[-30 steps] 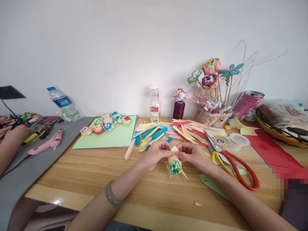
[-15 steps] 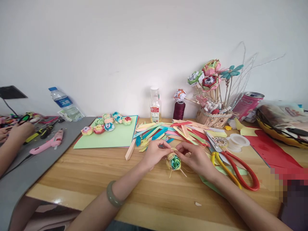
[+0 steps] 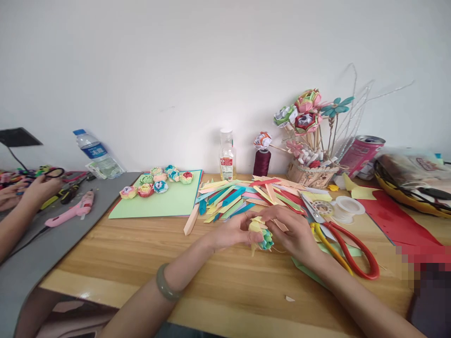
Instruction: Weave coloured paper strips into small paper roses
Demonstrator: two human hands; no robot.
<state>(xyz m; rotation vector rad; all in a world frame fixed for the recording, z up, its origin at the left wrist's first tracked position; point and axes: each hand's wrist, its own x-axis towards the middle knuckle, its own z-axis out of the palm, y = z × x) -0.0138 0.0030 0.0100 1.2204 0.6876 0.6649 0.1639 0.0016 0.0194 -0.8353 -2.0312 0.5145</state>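
Observation:
Between my hands, above the wooden table, is a small folded paper flower in green, blue and yellow. My left hand grips it from the left, thumb across its front. The fingers of my right hand are closed on its top right side, by a pale yellow petal. A thin thread trails below it. Just behind my hands lies a heap of coloured paper strips. Scissors with red and yellow handles rest right of my right hand, near a white spool.
Several finished paper flowers sit on green paper. Behind stand a glass bottle, dark thread and a flower basket. At left, another person's hands work near a pink glue gun.
The flower has turned and shifted slightly right, with its yellow side now more visible. My left thumb has come across its front. The other person's hand at left has moved a little right.

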